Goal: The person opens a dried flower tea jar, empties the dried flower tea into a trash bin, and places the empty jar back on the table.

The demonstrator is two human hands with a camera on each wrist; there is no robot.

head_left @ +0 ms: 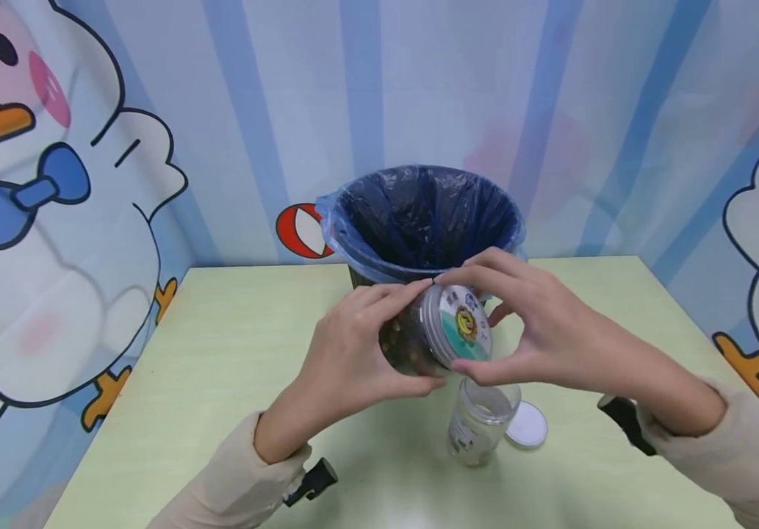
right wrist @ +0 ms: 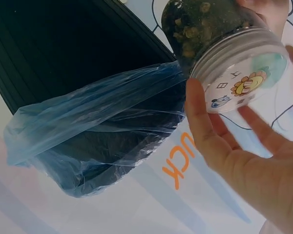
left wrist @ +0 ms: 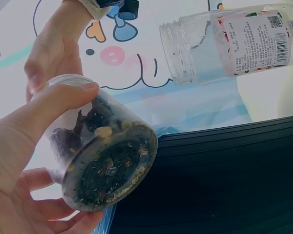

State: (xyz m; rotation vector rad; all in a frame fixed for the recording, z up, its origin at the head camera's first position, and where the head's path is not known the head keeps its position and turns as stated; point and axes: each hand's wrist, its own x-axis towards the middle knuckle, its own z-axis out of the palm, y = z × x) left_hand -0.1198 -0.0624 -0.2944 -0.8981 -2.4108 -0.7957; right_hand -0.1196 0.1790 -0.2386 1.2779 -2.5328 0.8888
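Note:
A clear jar (head_left: 403,342) with dark, chunky contents is held up tilted in both hands, in front of the bin. My left hand (head_left: 353,349) grips its body, thumb on one side and fingers on the other. The fingers and thumb of my right hand (head_left: 541,327) hold the rim of its lid (head_left: 466,323), which bears a flower cartoon on white and green. In the left wrist view the jar's base (left wrist: 112,168) shows small bits inside. Below the hands, a second clear jar (head_left: 472,433) stands uncapped on the table, with a white lid (head_left: 528,426) lying beside it.
At the table's back stands a dark bin (right wrist: 53,58), lined with a blue plastic bag (head_left: 419,206) folded over its rim. The pale green table (head_left: 253,345) ends against a cartoon-printed backdrop (head_left: 273,88). A printed label (left wrist: 259,41) is on the uncapped jar.

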